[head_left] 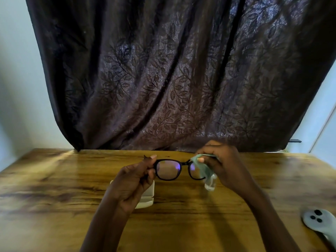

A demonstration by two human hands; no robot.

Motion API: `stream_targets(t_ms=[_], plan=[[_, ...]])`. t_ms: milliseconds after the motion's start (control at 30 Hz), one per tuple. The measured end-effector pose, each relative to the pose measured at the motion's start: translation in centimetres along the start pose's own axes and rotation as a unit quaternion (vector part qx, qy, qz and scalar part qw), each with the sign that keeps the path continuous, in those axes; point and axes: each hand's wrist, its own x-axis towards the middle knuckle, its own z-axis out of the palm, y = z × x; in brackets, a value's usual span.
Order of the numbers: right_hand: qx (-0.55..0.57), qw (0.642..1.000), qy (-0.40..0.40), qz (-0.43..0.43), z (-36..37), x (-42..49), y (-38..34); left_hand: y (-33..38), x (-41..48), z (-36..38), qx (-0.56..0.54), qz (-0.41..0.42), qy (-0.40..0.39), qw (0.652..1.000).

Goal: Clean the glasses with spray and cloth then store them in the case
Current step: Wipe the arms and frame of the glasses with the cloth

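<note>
Black-framed glasses (168,170) are held up above the wooden table (54,188), lenses facing me. My left hand (134,180) pinches the frame's left end between thumb and fingers. My right hand (223,164) grips a pale green cloth (201,166) wrapped over the right lens, thumb pressing on it. A small clear spray bottle (211,182) stands on the table just below the cloth, partly hidden by my right hand. A cream-white glasses case (148,197) lies on the table behind my left hand, mostly covered by it.
A dark leaf-patterned curtain (172,79) hangs behind the table's far edge. A grey controller-like device (316,220) with dark buttons lies at the table's right front. Pale walls flank the curtain.
</note>
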Motion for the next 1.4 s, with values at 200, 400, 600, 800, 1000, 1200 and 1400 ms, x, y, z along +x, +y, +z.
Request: stream_targets(t_ms=[200,400,600,800,1000,1200,1400], plan=[[-0.042,0.998,0.001,-0.053,4.4,0.8,-4.0,-1.3,0.2,0.8,0.029,-0.003,-0.010,1.000],[-0.040,0.999,-0.019,-0.029,4.3,0.3,-3.0,-0.8,0.1,-0.1,0.012,-0.005,0.001,1.000],[-0.024,0.999,0.007,0.024,2.0,-1.0,1.0,-0.1,0.4,-1.2,-0.009,-0.007,0.016,1.000],[-0.004,0.997,0.072,0.019,1.3,-1.7,3.5,-0.3,0.9,-1.3,-0.013,-0.019,0.014,1.000],[0.215,0.938,0.242,0.127,0.5,-3.3,5.2,-0.6,1.0,-1.8,-0.006,-0.014,0.017,1.000],[0.081,0.961,0.157,0.214,1.9,-7.2,8.9,-0.7,1.5,-2.0,-0.016,-0.010,0.019,1.000],[-0.052,0.953,0.087,0.287,3.9,-10.7,11.7,-0.8,1.9,-2.3,-0.029,-0.018,0.016,0.999]])
